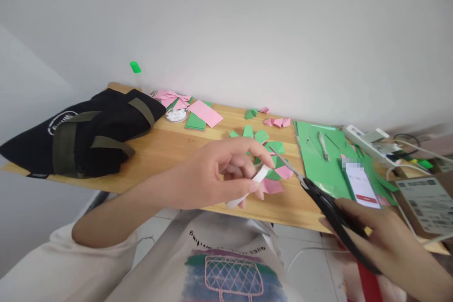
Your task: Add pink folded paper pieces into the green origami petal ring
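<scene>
Between the thumb and fingers of my left hand (219, 174) is a narrow white strip (261, 173), its lower end hanging below the palm. My right hand (385, 240) grips the black handles of a pair of scissors (329, 203). Their metal blades point up and left, with the tips close to my left fingertips and the strip's upper end. Whether the blades touch the strip I cannot tell. Behind my left hand, partly covered by it, folded green and pink paper pieces (275, 147) lie in a ring on the wooden table (159, 160).
A black bag (95, 127) lies at the left. Pink paper (205, 113) and a small dish of white bits (176, 114) are near the wall. At the right are green sheets (307, 151), a cutter (323, 146), a phone (361, 184), a power strip (368, 144) and a cardboard box (424, 203).
</scene>
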A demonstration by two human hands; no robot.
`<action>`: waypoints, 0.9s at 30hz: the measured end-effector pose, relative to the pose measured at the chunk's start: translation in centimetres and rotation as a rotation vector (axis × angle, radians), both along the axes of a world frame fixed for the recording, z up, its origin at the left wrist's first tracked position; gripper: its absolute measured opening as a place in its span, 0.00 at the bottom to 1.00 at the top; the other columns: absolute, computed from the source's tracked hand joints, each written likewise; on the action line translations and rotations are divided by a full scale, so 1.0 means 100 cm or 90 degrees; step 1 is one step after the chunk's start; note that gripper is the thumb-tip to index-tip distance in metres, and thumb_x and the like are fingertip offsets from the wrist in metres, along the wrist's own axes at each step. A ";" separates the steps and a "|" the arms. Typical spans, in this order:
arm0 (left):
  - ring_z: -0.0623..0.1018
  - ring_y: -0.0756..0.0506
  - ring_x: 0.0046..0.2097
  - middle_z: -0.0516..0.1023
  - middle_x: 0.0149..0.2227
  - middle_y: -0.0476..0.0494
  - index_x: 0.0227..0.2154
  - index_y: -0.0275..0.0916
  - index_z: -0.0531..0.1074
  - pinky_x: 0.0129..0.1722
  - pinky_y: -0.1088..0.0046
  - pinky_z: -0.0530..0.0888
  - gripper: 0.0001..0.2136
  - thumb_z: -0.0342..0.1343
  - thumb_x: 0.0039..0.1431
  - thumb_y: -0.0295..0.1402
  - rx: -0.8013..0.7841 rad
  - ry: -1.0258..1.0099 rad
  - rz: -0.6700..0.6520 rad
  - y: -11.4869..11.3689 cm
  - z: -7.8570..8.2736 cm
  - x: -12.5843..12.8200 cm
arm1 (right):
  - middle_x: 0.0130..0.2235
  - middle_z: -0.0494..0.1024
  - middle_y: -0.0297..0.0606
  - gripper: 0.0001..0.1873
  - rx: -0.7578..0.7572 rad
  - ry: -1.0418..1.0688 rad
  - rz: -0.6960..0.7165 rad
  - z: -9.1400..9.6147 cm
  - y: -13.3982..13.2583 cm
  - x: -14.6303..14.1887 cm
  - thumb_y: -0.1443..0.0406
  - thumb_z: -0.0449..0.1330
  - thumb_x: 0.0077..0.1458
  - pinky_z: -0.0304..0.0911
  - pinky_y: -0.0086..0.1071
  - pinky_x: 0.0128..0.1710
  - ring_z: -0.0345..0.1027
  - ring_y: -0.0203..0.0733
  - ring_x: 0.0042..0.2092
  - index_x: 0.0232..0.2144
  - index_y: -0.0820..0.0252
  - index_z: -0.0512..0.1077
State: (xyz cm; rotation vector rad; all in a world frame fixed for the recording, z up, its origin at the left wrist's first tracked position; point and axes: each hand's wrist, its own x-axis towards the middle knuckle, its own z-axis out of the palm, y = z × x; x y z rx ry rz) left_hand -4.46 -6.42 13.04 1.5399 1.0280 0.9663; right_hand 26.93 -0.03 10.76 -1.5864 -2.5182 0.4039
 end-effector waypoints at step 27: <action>0.73 0.36 0.54 0.72 0.53 0.31 0.50 0.35 0.70 0.51 0.58 0.71 0.16 0.49 0.61 0.30 -0.021 0.725 0.404 0.000 -0.100 -0.087 | 0.33 0.79 0.60 0.19 0.011 -0.187 -0.334 -0.082 0.129 -0.011 0.58 0.56 0.53 0.66 0.46 0.29 0.75 0.65 0.36 0.30 0.69 0.79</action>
